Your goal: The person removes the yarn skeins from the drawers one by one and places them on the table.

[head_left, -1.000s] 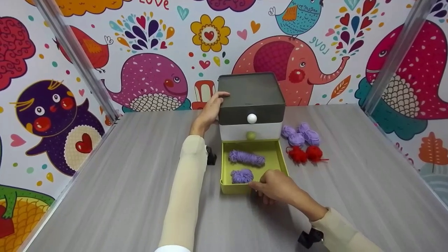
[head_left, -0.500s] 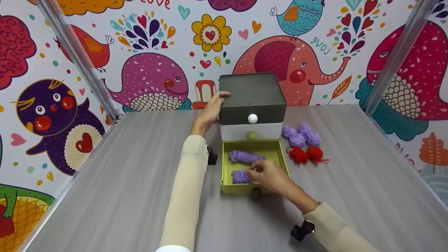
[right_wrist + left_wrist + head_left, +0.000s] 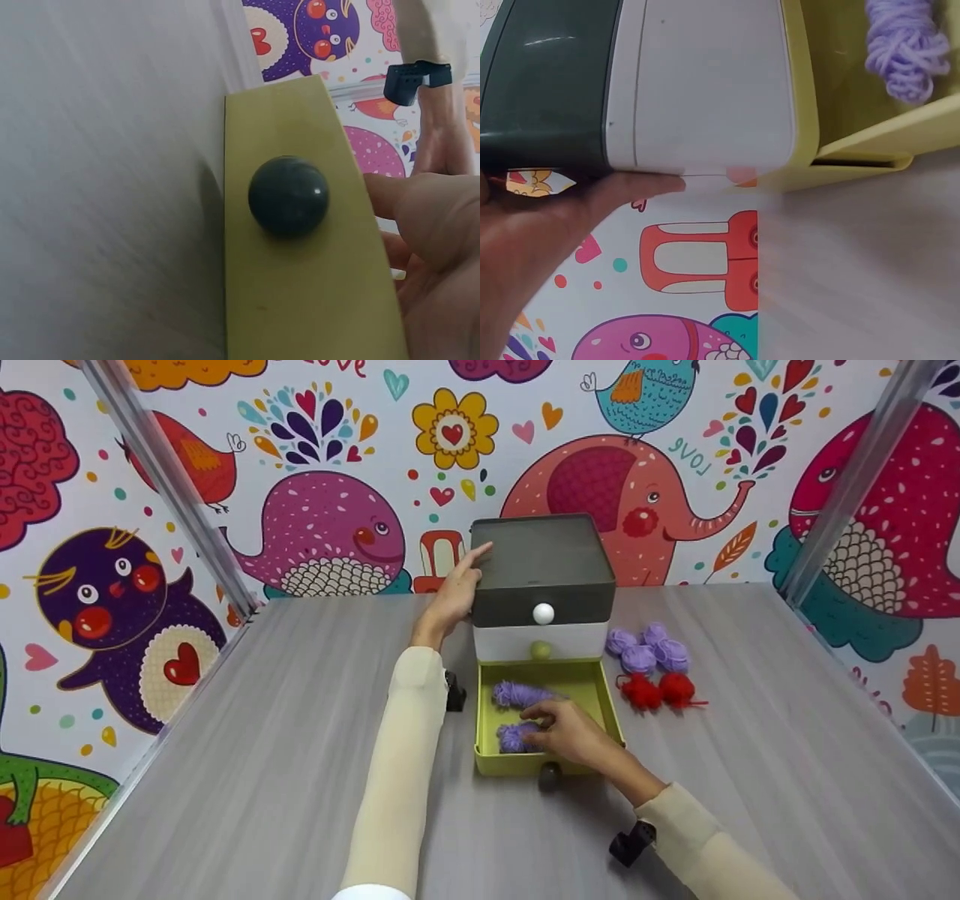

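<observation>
A small chest with a dark top, a white middle drawer and a yellow-green bottom drawer stands on the table. The bottom drawer is pulled out. Inside lie a long purple yarn bundle and, nearer its front, a shorter purple yarn bundle. My right hand reaches over the drawer's front wall, thumb at the shorter bundle and fingers spread above it. In the right wrist view the drawer front with its dark knob hides most fingertips. My left hand rests against the chest's left side, fingers extended.
Right of the chest lie several purple yarn balls and two red yarn balls on the grey table. A printed wall stands right behind the chest, and metal posts rise at the back corners.
My right hand has left the drawer's knob and moved over the front wall to the shorter yarn bundle. The left hand stays at the chest, its index finger lifted a little.
</observation>
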Motion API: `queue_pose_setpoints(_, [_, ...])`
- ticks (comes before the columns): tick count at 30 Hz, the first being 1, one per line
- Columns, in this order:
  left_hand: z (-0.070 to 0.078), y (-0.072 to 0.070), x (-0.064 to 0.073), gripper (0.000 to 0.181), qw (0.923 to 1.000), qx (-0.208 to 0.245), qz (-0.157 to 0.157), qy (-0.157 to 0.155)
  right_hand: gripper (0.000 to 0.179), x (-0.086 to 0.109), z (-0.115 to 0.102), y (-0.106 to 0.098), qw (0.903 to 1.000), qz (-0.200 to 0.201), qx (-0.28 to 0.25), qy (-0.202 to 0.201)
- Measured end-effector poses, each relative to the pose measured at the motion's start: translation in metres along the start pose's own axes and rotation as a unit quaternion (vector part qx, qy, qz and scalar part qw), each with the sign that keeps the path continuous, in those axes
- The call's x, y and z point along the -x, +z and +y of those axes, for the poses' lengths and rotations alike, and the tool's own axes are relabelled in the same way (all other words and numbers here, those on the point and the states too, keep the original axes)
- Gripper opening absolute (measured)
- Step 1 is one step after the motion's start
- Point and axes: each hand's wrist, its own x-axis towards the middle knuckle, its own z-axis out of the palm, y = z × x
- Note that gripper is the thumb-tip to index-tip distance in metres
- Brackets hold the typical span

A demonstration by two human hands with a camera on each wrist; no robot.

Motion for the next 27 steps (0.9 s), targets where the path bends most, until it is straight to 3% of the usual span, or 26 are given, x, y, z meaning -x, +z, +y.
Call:
queue_pose_setpoints(7, [-0.0009,0.0006,-0.0005,0.045,0.9999,0.014,0.002,-0.002,0.038,-0.0044,0.0041,0.0019,0.999,-0.025,0.022,-0.031])
queue_pose_setpoints(21, [-0.0005,0.0014,0.0009,0.044,0.9999,0.014,0.003,-0.001,0.04,-0.0057,0.0041,0.003,0.9975,-0.041,0.001,0.058])
queue_pose_setpoints(27, [-0.0015,-0.0001,0.001,0.042,0.9998,0.017,0.005,0.001,0.037,-0.0066,0.0044,0.0038,0.9973,-0.04,-0.007,0.061])
